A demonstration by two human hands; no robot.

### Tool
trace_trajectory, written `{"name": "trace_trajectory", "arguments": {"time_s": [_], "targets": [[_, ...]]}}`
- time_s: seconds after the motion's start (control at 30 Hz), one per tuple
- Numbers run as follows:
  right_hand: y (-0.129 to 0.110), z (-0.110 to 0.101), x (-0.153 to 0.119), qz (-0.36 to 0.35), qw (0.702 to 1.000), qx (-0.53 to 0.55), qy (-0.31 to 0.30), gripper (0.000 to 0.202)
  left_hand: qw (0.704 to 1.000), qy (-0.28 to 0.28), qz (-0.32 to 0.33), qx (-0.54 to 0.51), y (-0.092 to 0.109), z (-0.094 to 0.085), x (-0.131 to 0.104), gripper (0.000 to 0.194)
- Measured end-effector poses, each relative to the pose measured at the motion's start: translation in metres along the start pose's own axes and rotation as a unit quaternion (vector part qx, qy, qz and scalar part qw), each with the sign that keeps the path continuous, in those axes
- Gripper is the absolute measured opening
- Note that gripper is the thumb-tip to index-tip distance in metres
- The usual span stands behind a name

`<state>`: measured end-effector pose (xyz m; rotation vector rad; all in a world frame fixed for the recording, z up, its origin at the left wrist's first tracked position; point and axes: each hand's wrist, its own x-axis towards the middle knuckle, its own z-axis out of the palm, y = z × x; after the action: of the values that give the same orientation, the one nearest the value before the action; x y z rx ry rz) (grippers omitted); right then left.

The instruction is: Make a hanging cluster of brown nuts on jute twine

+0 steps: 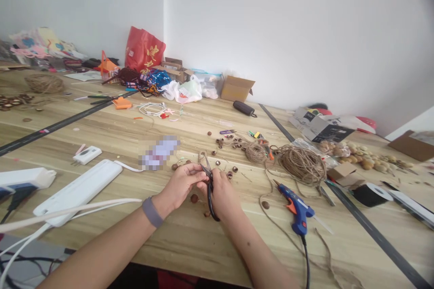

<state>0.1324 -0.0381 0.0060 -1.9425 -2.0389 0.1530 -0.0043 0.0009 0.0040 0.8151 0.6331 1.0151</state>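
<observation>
Black-handled scissors [210, 196] are in my right hand [222, 192], their blades angled up and to the left. My left hand [185, 183], with a grey band on the wrist, pinches something at the blades, too small to make out. A thin loop of twine [202, 156] rises just beyond the fingertips. Round brown nuts or shells lie around both hands, one [194, 198] just below the left fingers. Several opened shells [230, 174] lie beyond the right hand.
A blue glue gun [299, 212] and a twine coil [301, 164] lie to the right. White power strips [79, 189] and cables are at the left. Bags, a red bag [144, 49] and a cardboard box [236, 88] stand along the wall.
</observation>
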Motion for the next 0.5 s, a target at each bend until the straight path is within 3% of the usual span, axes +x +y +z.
{"name": "trace_trajectory", "arguments": {"time_s": [0.27,0.5], "targets": [[-0.007,-0.003,-0.001,0.031,0.999,-0.022,-0.035,0.044,0.999,0.025,0.019,-0.001,-0.003,-0.003,0.002,0.030],[-0.012,-0.008,0.001,0.054,0.995,-0.046,-0.063,0.040,1.000,0.011,0.019,-0.011,-0.002,-0.004,0.003,0.031]]}}
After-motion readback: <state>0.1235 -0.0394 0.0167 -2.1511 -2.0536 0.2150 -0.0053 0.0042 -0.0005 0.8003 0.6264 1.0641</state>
